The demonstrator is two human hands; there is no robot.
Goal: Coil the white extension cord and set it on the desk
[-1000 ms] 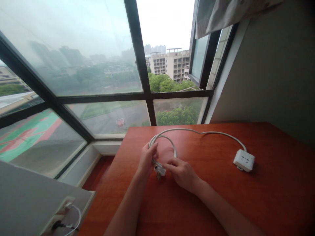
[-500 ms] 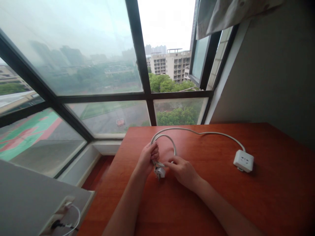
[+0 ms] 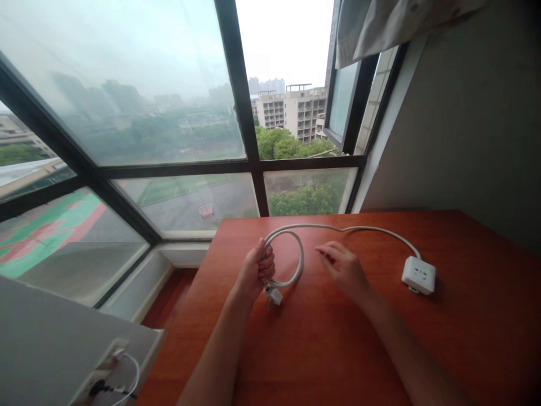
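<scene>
My left hand is closed around a white power cord, gathered into a loop that stands out on the hand's right side. Below my fingers hangs the cord's white plug, its prongs pointing down over the table. From the hand, the cord runs right along the back of the table to a white power strip with its sockets facing up. My right hand is off the cord, to the right of the loop, its fingers half curled and a little apart with nothing in them.
The reddish-brown wooden table reaches to the window frame at the back. A low wall at lower left carries outlets with a black plug and a white cable. A curtain hangs at upper right.
My right hand has let go of the cord near the plug and moved right and slightly up. The loop now hangs rounder and fuller. My left hand keeps its grip.
</scene>
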